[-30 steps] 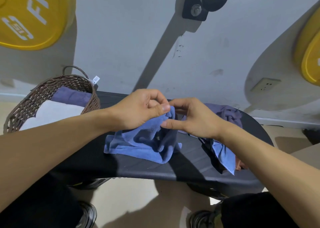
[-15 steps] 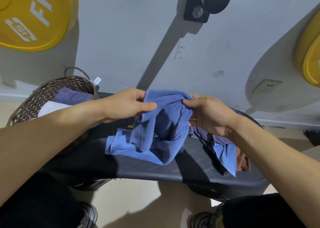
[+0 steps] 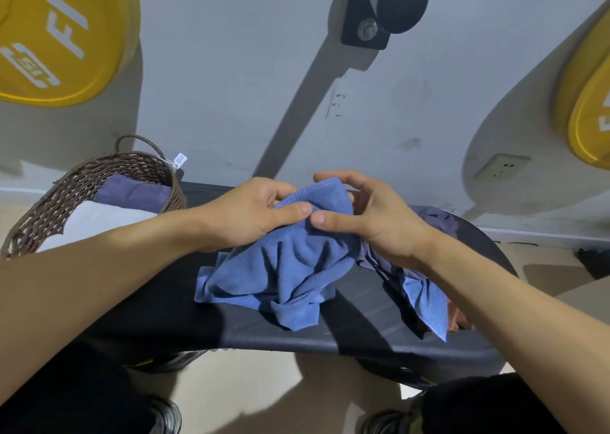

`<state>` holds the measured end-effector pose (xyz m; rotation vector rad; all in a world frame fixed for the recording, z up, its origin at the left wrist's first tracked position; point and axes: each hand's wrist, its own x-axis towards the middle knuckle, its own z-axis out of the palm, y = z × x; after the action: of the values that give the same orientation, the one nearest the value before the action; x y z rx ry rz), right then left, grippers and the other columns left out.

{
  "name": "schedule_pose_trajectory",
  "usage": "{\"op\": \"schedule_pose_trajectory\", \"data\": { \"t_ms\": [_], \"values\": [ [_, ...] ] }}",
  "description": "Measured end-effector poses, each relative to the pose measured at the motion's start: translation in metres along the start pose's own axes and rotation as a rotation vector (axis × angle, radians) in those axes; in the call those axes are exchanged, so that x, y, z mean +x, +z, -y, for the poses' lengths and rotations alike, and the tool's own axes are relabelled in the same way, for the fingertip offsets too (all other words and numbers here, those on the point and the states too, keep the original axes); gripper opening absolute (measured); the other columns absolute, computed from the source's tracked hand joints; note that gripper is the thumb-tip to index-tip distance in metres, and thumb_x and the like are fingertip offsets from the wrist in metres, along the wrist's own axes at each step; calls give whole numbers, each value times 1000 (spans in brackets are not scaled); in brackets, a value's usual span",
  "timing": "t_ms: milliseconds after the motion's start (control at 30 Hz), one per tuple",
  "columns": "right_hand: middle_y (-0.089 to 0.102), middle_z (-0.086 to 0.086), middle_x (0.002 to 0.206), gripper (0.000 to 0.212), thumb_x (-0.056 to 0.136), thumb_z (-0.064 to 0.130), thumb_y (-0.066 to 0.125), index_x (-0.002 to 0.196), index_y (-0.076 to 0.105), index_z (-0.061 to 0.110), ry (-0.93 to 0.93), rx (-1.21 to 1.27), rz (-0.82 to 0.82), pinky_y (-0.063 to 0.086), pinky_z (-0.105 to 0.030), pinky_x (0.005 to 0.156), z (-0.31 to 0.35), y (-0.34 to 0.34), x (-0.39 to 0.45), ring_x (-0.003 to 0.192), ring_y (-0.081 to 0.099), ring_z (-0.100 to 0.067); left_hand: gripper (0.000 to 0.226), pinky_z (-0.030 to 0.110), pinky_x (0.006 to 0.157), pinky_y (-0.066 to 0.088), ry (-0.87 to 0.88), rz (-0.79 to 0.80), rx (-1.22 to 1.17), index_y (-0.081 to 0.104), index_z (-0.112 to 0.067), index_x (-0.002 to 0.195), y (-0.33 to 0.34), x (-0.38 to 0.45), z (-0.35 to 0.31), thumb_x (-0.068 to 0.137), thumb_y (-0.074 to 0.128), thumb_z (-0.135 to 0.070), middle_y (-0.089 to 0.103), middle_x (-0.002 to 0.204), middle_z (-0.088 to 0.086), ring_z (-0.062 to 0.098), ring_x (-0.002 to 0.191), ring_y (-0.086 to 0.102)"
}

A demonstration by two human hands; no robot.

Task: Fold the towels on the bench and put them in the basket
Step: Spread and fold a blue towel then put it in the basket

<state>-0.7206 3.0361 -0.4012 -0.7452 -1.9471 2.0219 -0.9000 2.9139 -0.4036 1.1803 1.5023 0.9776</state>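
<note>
**Hands drawn together on the towel**

Both hands have closed in since a moment ago: the left hand and right hand pinch the blue towel at its raised edge, thumbs nearly touching. It hangs crumpled onto the bench, with no clear long axis. The basket at left holds folded purple and white towels. More unfolded towels are heaped just right.
</note>
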Motion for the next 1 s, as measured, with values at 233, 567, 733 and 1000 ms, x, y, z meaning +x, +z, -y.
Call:
{"op": "schedule_pose_trajectory", "data": {
  "t_ms": [233, 567, 733, 1000],
  "values": [
    [68, 9, 76, 14, 89, 8, 72, 83, 66, 18, -288, -494, -191, 51, -21, 67, 12, -8, 0, 71, 61, -4, 27, 48, 84, 56, 26, 68, 120, 71, -16, 99, -8, -2, 4, 82, 77, -37, 76, 97, 11, 33, 95, 72],
    [73, -15, 92, 15, 90, 21, 72, 92, 67, 7, -113, -533, -429, 59, -47, 78, -4, -69, 5, 88, 70, -32, 31, 18, 60, 47, -166, 196, 507, 75, -23, 79, -41, -1, 19, 79, 75, -54, 74, 74, -2, 3, 61, 62],
    [67, -1, 73, 17, 85, 24, 78, 77, 64, 19, 108, -595, -393, 52, -32, 64, -36, -68, 14, 69, 63, -18, 30, 27, 55, 39, -227, -54, 645, 65, -14, 69, -43, 16, 58, 87, 70, -38, 59, 57, -2, 14, 54, 50],
    [66, -3, 85, 40, 73, 43, 81, 96, 72, 11, 530, -925, 5, 50, -27, 68, -98, -17, 22, 81, 63, -21, 36, 29, 61, 41, -323, -125, 693, 55, -11, 76, -19, 35, 121, 91, 60, -44, 62, 75, 2, 16, 68, 56]
  ]
}}
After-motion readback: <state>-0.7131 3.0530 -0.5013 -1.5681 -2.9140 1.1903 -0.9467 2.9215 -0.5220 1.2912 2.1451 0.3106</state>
